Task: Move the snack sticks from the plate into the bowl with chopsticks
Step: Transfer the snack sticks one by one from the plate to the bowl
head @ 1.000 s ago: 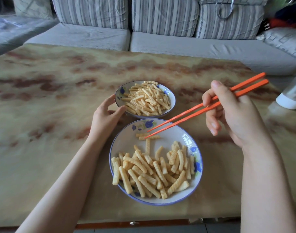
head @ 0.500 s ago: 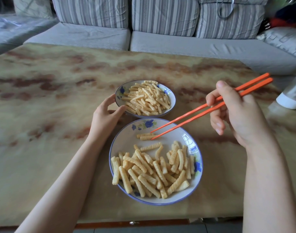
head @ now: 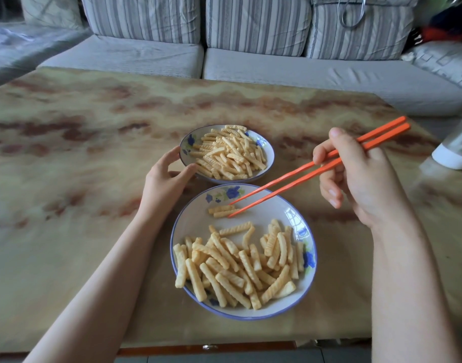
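Note:
A white plate (head: 196, 226) with a blue rim lies near me, with several ridged yellow snack sticks (head: 237, 265) heaped on its near half. Two sticks (head: 220, 210) lie apart at its far side. Behind it stands a smaller blue-flowered bowl (head: 269, 155) heaped with the same sticks. My right hand (head: 355, 176) grips a pair of orange chopsticks (head: 303, 174); their tips are slightly parted and touch the two separate sticks. My left hand (head: 164, 179) holds the bowl's left rim between thumb and fingers.
The dishes stand on a marbled beige table (head: 93, 153) whose front edge is just below the plate. A white container (head: 455, 150) stands at the table's right edge. A grey striped sofa (head: 251, 48) runs behind the table.
The chopstick tips stayed by the two separate sticks at the plate's far side and shifted slightly. One stick in the plate's middle has turned from upright to lying across. My left hand stayed on the bowl.

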Available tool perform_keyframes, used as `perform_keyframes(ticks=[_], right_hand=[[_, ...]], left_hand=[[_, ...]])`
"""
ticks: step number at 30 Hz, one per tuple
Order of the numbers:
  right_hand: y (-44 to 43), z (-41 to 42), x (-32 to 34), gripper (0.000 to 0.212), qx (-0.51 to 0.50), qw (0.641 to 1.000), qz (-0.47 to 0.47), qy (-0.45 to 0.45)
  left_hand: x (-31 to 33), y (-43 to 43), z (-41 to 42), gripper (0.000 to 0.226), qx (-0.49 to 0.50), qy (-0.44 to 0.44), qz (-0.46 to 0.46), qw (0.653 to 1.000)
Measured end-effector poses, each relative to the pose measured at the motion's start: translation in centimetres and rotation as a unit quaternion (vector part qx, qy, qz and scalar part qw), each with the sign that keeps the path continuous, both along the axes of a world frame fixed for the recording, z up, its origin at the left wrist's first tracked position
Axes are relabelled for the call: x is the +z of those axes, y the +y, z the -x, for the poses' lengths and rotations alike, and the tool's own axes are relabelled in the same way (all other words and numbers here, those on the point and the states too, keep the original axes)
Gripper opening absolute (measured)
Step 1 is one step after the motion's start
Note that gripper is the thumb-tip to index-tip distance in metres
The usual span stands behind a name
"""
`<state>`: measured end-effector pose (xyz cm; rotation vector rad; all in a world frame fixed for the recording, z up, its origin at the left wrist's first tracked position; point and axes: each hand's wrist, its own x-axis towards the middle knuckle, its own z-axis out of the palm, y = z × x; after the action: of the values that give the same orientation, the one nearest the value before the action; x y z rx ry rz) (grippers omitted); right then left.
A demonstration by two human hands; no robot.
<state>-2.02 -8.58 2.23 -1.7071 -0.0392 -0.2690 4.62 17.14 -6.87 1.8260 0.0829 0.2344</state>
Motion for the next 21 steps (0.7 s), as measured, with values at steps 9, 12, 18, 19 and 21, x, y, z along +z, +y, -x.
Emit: perform_keyframes(ticks=[9,12,18,19,21], right_hand=[[0.75,-0.15,-0.13,0.046,-0.004,1.0,-0.022,0.004],[0.69,-0.28,-0.24,0.046,-0.025,0.999,-0.038,-0.012],[0.28,-0.53,0.28,0.039,-0.09,0.981,-0.163,-0.056],[0.35,-0.63,0.29,0.039,-0.112,0.975,-0.178,-0.068],[0.7,-0.96,0.09,0.039,-0.15,0.965,-0.195,-0.089]], left_hand=[[0.11,-0.05,0.11,0.046,-0.001,-0.003,-0.004,1.0],[0.05,-0.02,0.09,0.047,-0.002,-0.003,-0.006,1.0],[-0.13,0.05,-0.08,0.047,-0.003,-0.001,-0.007,1.0],[-0.14,0.05,-0.09,0.047,-0.002,0.0,-0.004,1.0],[-0.15,0.05,-0.09,0.047,-0.003,-0.001,-0.002,1.0]])
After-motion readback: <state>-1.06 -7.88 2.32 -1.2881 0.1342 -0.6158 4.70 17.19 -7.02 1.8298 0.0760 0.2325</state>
